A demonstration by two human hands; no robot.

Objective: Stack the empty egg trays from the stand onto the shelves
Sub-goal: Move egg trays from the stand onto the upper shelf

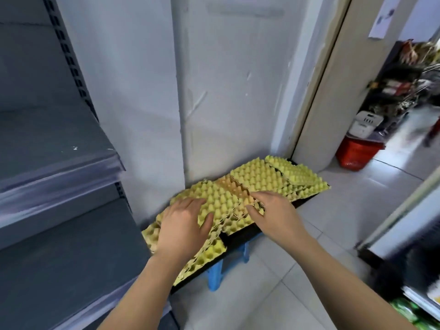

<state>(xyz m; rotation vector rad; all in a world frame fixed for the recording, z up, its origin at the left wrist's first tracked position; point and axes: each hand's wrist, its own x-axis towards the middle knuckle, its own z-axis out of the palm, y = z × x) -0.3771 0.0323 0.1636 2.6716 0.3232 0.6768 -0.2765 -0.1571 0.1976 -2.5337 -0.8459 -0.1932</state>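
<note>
Several yellow-green egg trays (223, 198) lie in loose overlapping piles on a low black stand (240, 236) with blue legs, against the white wall. A further pile of trays (273, 177) sits at the stand's far end, with an orange tray (228, 183) between the piles. My left hand (184, 225) grips the left edge of the near pile, thumb on top. At that pile's right edge, my right hand (273, 208) holds the trays with its fingers curled over them. The grey metal shelves (54, 151) stand to the left.
A white wall panel (226, 91) rises behind the stand. A doorway at the right opens onto a cluttered room with a red basket (357, 151). A cabinet edge (404, 222) stands at the right on the pale tiled floor (321, 258).
</note>
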